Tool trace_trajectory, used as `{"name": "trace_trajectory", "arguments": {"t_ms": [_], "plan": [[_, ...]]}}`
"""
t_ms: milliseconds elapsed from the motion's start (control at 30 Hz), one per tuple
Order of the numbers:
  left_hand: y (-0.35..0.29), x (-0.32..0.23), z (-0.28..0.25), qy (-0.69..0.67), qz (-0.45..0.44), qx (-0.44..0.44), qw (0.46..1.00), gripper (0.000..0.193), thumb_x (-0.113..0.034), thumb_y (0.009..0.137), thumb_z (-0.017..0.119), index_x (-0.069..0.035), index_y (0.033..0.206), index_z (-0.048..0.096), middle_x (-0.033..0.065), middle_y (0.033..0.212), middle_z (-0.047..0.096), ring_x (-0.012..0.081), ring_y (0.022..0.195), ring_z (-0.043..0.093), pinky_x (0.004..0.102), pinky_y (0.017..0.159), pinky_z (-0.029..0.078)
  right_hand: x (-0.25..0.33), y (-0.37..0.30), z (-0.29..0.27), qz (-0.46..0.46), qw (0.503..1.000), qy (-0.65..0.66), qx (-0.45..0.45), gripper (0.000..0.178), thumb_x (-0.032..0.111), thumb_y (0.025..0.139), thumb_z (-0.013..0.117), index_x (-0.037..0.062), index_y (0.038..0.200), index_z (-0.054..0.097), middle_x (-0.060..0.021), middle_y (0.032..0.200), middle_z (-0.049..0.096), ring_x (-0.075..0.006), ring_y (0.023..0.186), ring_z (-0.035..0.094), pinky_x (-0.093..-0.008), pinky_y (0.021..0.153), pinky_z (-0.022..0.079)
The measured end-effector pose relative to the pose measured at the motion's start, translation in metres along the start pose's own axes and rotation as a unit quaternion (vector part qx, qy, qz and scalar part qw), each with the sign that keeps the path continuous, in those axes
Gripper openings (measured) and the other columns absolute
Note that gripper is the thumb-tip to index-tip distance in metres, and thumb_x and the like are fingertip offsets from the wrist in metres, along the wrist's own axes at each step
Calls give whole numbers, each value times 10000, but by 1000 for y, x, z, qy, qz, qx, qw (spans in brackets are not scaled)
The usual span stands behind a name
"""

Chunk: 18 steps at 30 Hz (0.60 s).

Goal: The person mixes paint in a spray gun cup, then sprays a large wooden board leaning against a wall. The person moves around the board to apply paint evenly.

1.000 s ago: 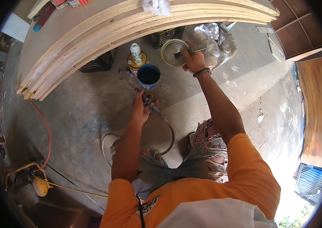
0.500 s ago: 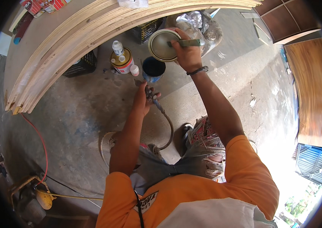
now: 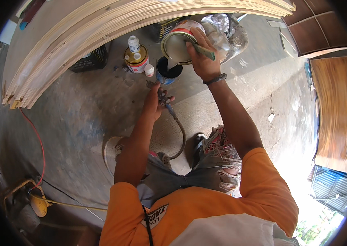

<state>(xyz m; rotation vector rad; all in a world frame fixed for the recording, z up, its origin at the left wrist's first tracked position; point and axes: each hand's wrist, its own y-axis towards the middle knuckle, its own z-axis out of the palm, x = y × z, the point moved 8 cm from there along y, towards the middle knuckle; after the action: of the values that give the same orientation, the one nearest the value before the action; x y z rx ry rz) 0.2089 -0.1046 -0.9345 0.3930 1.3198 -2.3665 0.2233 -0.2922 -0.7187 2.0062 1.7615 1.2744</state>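
Observation:
My right hand (image 3: 206, 61) grips an open paint can (image 3: 181, 28) tilted toward me, with pale, milky liquid inside. A flat green strip (image 3: 206, 52) is held under its fingers, crossing the can's rim. From the lip, a stream of liquid (image 3: 172, 64) runs into a blue-stained cup (image 3: 166, 80) with a dark inside. Just below the cup, my left hand (image 3: 154, 102) is closed around a spray gun (image 3: 163, 98), which appears joined to the cup. A hose (image 3: 181, 128) curves down from the gun toward my legs.
Left of the cup stand a smaller can (image 3: 137, 65) with a white bottle (image 3: 133, 43) on its lid, and a small white jar (image 3: 149, 70). Stacked wood panels (image 3: 99, 33) arch behind. A plastic bag (image 3: 229, 37) lies right; a yellow-framed machine (image 3: 38, 205) stands lower left.
The paint can has tipped further over the cup, and liquid now flows from its lip. My left hand keeps holding the spray gun. The whole view has shifted slightly.

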Motion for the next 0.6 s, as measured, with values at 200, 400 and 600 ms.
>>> {"name": "trace_trajectory", "arguments": {"t_ms": [200,400,600], "plan": [[-1,-2,-6,13,0,0,1000,447,-451,845,639,-77,1023,471,57,948,513,249,801,647,435,779,551,7,1,5,16,999,35,19,415,142,885,638,75,1287,560,-233,1260,575,-366,1158,577,-395,917,501],[2,-1,-8,11,-3,-3,1000,445,-442,841,643,-78,1031,474,61,962,522,256,831,645,445,778,552,11,1,4,-26,999,20,0,487,193,857,629,156,1333,530,-174,1321,549,-374,1047,624,-425,793,548],[8,1,-14,18,-2,2,1000,537,-517,813,664,-95,1073,456,70,982,542,333,916,640,531,769,505,16,1,5,-30,999,1,12,502,220,866,609,162,1354,503,-162,1342,535,-370,976,649,-432,731,556]]}}
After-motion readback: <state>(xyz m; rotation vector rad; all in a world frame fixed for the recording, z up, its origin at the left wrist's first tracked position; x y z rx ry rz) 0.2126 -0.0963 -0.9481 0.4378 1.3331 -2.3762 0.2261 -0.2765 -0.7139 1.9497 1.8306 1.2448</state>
